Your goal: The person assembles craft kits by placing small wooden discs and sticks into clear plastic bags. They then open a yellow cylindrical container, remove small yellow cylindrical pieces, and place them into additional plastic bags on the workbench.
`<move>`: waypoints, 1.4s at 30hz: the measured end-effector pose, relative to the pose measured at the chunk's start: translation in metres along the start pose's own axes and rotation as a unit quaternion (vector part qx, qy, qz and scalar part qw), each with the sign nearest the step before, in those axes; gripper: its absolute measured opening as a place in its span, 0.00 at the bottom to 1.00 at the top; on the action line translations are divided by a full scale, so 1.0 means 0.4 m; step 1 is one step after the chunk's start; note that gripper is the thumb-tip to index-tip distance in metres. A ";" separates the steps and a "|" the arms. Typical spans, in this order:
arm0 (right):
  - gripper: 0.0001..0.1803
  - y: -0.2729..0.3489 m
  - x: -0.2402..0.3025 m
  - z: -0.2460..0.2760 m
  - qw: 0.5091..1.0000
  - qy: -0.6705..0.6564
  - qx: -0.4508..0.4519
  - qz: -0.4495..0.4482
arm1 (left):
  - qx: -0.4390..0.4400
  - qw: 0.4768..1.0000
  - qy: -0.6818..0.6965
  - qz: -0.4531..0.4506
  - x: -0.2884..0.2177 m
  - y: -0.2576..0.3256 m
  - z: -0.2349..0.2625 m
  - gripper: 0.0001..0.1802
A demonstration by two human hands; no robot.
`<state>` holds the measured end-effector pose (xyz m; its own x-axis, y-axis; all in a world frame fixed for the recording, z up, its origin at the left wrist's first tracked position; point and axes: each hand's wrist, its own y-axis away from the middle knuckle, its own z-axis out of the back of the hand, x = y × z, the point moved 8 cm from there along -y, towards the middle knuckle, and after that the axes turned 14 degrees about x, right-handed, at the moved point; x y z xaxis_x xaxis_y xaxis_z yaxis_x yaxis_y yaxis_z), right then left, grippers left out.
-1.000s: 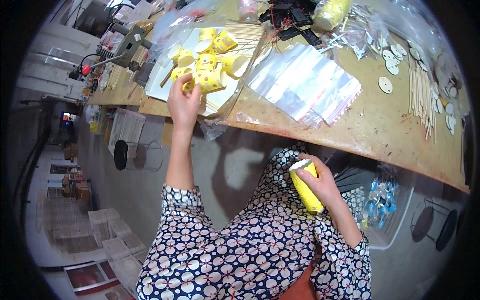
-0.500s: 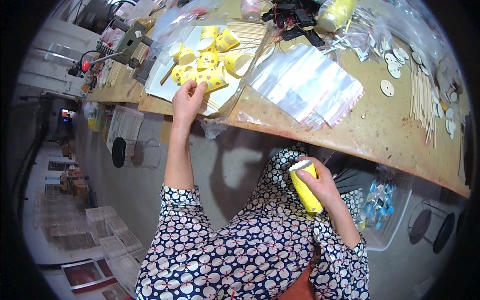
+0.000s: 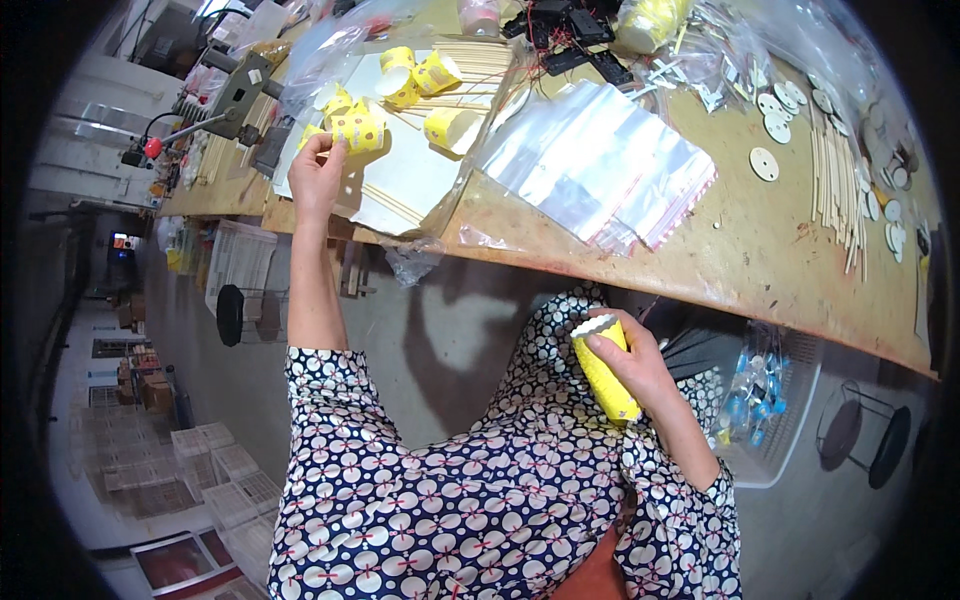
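Note:
My left hand (image 3: 316, 182) is over the left part of a white tray (image 3: 410, 175). Its thumb and fingers are closed at the lower edge of a short yellow patterned paper cup (image 3: 358, 130). Two more such cups are partly hidden behind it, and several others, among them a tipped cup (image 3: 452, 130), lie farther right and back on the tray. Near my lap, my right hand (image 3: 642, 365) is wrapped round a tall yellow paper tube (image 3: 604, 378) with a scalloped white top rim. It tilts slightly; whether it is one piece or nested cups I cannot tell.
Clear plastic bags (image 3: 600, 165) lie mid-table, right of the tray. Farther right are wooden sticks (image 3: 838, 195) and white discs (image 3: 764, 164). Black plastic parts (image 3: 575, 40) with red wires sit at the back. Below the table stand a white basket (image 3: 790, 440) and stools (image 3: 888, 447).
My left hand has moved left across the tray, and the cups by its fingers have shifted left with it, baring more of the tray. My right hand still holds the tube in nearly the same place.

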<state>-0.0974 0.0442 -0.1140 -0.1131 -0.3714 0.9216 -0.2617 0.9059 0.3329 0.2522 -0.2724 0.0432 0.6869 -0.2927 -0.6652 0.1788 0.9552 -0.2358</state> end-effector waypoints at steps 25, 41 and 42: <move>0.26 0.027 0.009 -0.009 0.997 -0.018 0.027 0.068 | 0.515 0.817 0.258 0.029 -0.436 0.530 -0.526 0.09; 0.28 0.019 0.001 -0.002 0.996 0.080 -0.001 0.046 | 0.538 0.797 0.262 0.081 -0.381 0.558 -0.598 0.02; 0.25 0.010 0.003 -0.004 0.995 0.069 0.000 0.070 | 0.512 0.828 0.220 0.055 -0.394 0.545 -0.580 0.02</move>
<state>-0.0969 0.0476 -0.1111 -0.0148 -0.2103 0.9775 -0.2533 0.9465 0.1998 0.0196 -0.0281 -0.0678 0.4561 0.0252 -0.8896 0.7912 0.4461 0.4183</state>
